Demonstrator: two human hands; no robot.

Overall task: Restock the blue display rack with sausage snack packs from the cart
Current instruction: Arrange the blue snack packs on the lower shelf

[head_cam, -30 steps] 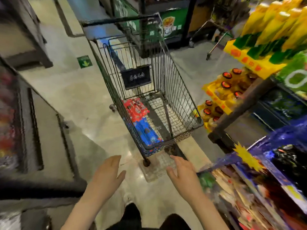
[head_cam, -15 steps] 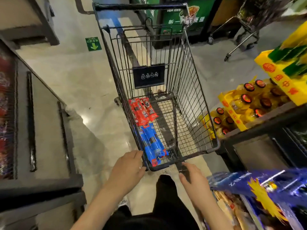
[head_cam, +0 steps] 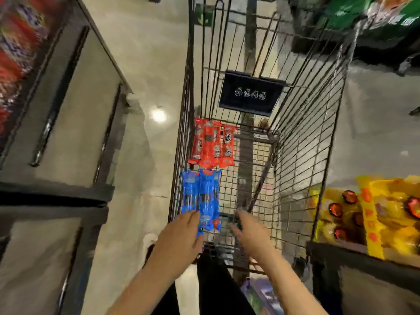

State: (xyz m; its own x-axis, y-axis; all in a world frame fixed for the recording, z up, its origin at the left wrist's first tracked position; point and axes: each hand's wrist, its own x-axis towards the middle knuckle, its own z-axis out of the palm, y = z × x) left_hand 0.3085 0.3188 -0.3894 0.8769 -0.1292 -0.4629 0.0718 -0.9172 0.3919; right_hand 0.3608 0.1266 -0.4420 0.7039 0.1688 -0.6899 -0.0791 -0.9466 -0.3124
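Far left: shelf (head_cam: 56,114), red packaging blurred, unreadable. Wire cart (head_cam: 302,142) centre, top cut off by frame. Inside, along left wall: one red bundle of sausage packs (head_cam: 212,144), roughly three or four strips; one blue bundle (head_cam: 202,196) nearer, two or three strips, exact counts unclear. Two hands reaching in. Left hand (head_cam: 179,233) with fingers laid straight on near end of blue bundle, grip not closed. Right hand (head_cam: 252,233) blurred, fingers look spread, holding nothing. Far right: yellow display tray (head_cam: 372,223), about five red-capped bottles (head_cam: 336,210) visible, others cut off.
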